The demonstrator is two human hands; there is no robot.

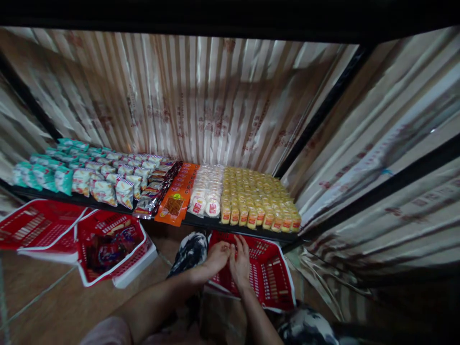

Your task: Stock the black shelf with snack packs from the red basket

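Note:
Both hands meet above the red plastic basket between my knees. My left hand has its fingers curled in and pressed against the other hand; anything inside them is hidden. My right hand is beside it with its fingers stretched out, and no item shows in it. Just beyond the hands, on the low black shelf, stand rows of small yellow wrapped snacks. White round wrapped snacks adjoin them on the left.
Farther left on the shelf lie orange packets, dark shiny packets, white bags and teal bags. Another red basket holds dark purple packets; a further red basket adjoins it. Black shelf posts and striped curtain surround the shelf.

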